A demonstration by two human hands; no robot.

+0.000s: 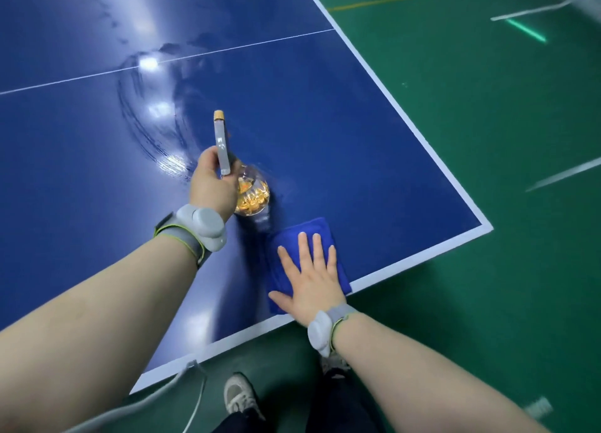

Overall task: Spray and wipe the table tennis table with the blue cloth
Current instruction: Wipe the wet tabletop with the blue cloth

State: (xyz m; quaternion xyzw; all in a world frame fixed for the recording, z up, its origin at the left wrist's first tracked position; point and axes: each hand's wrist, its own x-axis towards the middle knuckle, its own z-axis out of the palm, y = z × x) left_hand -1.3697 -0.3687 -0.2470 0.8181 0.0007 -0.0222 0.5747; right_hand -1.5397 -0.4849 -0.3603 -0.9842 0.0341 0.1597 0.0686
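The left hand (211,182) is gripping the spray bottle (252,193) near its neck, with the fingers curled around it. The gray spray head is pointing away from the wrist, over the table tennis table (357,123). The clear body with yellow liquid is sitting just below this grip; I cannot tell whether it is touching the table. The right hand (313,283) is resting flat, fingers straight and spread, on the folded blue cloth (305,231). The cloth is lying under the palm, beside the table's near white edge. Beyond the left hand, wet streaks (146,133) are shining.
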